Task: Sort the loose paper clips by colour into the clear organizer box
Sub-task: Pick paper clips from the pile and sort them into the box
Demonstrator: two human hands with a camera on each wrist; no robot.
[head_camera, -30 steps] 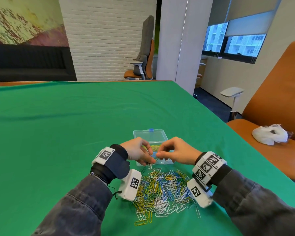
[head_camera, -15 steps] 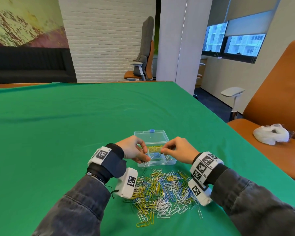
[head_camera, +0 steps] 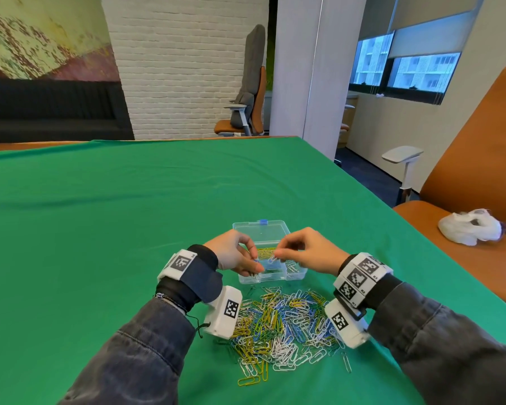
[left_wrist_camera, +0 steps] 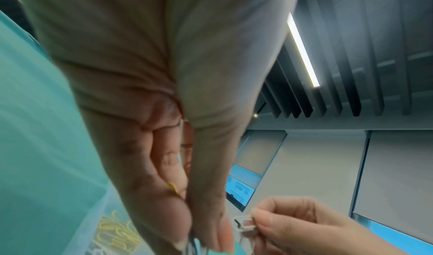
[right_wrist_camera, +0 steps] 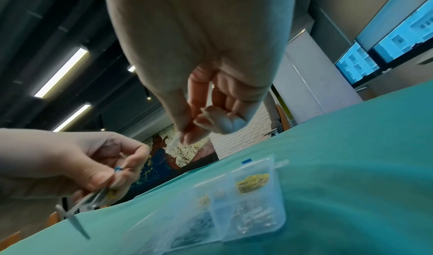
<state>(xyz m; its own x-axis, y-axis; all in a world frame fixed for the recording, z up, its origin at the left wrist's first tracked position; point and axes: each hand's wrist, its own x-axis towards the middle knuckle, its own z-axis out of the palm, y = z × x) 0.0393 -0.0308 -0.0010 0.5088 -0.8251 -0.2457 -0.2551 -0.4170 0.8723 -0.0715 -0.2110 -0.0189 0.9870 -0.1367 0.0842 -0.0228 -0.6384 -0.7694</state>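
Note:
A clear organizer box (head_camera: 275, 276) stands open on the green table, lid (head_camera: 260, 232) tilted back, with yellow clips (head_camera: 265, 252) in a far compartment. Both hands hover over it. My right hand (head_camera: 278, 254) pinches a white paper clip (head_camera: 273, 259) between thumb and forefinger; the left wrist view shows the same white clip (left_wrist_camera: 243, 224). My left hand (head_camera: 253, 263) holds a small bunch of clips, among them a blue clip (right_wrist_camera: 118, 169) and a yellow clip (left_wrist_camera: 173, 187). A pile of loose paper clips (head_camera: 281, 323) in yellow, blue, green and white lies in front of the box.
The box's compartments with yellow clips (right_wrist_camera: 251, 182) and white clips (right_wrist_camera: 251, 216) show in the right wrist view. An orange chair (head_camera: 465, 229) with a white plastic bag (head_camera: 471, 226) stands right of the table (head_camera: 100, 229). Green cloth stretches away to the left and behind.
Both hands have lifted a little and drawn apart over the box. The right hand now holds the white clip away from the bunch in the left hand.

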